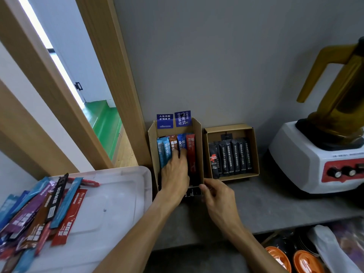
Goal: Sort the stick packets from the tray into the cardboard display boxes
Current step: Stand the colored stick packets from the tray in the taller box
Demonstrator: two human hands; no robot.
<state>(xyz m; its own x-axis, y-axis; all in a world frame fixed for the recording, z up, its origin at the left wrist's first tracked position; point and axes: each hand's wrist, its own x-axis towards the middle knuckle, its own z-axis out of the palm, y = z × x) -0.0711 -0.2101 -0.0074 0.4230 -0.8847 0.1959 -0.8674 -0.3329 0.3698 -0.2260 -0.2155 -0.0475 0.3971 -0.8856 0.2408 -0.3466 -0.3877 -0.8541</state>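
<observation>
l hand (174, 174) flat on packets (167, 148) in left box (198, 146)

wall (236, 56): plain grey | door frame (110, 75): light wood, left | floor (104, 123) beyond: green | counter (275, 203): grey

The light was soft, even and moderately bright over the grey wall (226, 56) and the bench (275, 203). The strongest light came through the gap beside the door frame (94, 75) at far left, where it was blown out to white. A faint shadow lay left of the blender (315, 160). Under the bench at near right it was dim. Wide-angle distortion bowed the door frame. The stick packets (39, 213) on the tray (122, 194) at near left were blurred.
</observation>
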